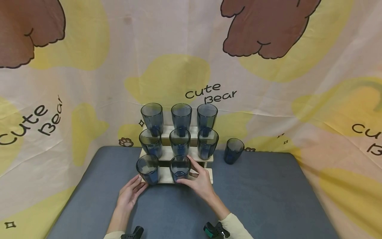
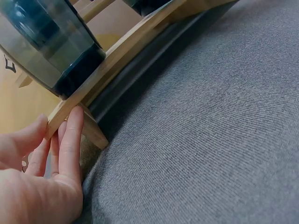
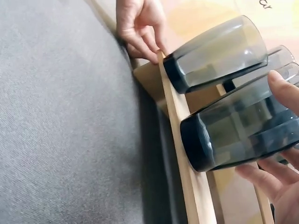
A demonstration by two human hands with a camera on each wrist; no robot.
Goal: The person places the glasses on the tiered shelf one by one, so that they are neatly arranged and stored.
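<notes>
A three-step wooden rack (image 1: pixel 165 175) holds smoky blue glasses, three on the top step, three on the middle and two on the lowest. My right hand (image 1: pixel 203 183) holds the middle glass (image 1: pixel 180 168) of the lowest step, thumb on its near side and fingers behind. In the right wrist view that glass (image 3: pixel 233 126) has its dark base on the board. My left hand (image 1: pixel 130 196) pinches the left end of the lowest board (image 2: pixel 117 58), thumb at the edge and fingers beneath. Just above it stands the left glass (image 1: pixel 148 169).
Another smoky blue glass (image 1: pixel 234 151) stands by itself on the grey cloth-covered table (image 1: pixel 262 192), right of the rack. Behind the table hangs a printed curtain (image 1: pixel 167 79) with bears and lettering.
</notes>
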